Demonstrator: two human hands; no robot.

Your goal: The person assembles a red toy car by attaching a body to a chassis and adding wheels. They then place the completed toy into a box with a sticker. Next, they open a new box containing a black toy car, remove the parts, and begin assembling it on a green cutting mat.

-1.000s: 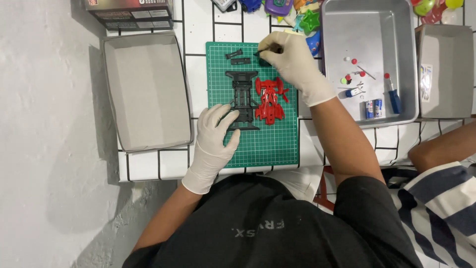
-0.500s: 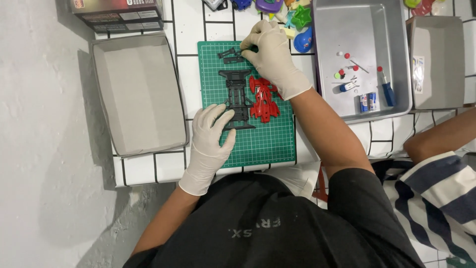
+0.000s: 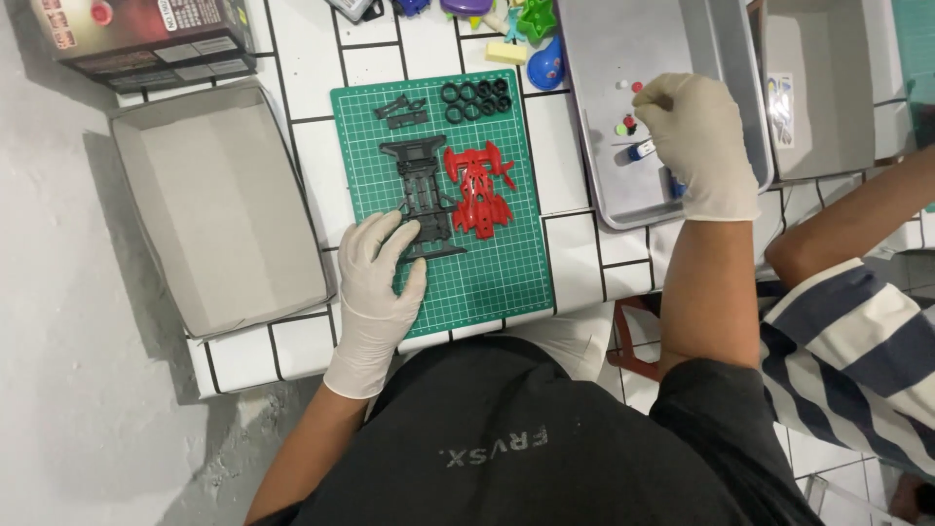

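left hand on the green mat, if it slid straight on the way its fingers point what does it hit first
The left hand points up and slightly right; its fingertips already reach the dark grey car frame, so that comes first. The red car shell lies off to the right, likely missed.

Both hands wear thin, matt, whitish rubber gloves, the left hand [image 3: 375,292] and the right hand [image 3: 699,146] alike. The cutting mat [image 3: 506,263] looks like matt green rubbery plastic with a fine printed grid. On it, the car chassis [image 3: 421,190] is dull dark plastic; at its 3 o'clock the red car body [image 3: 480,190] is glossier plastic. The tray [image 3: 594,117] is smooth grey, faintly shiny. The open box [image 3: 209,209] at 9 o'clock is rough grey cardboard. The table [image 3: 570,151] has glossy white tiles.
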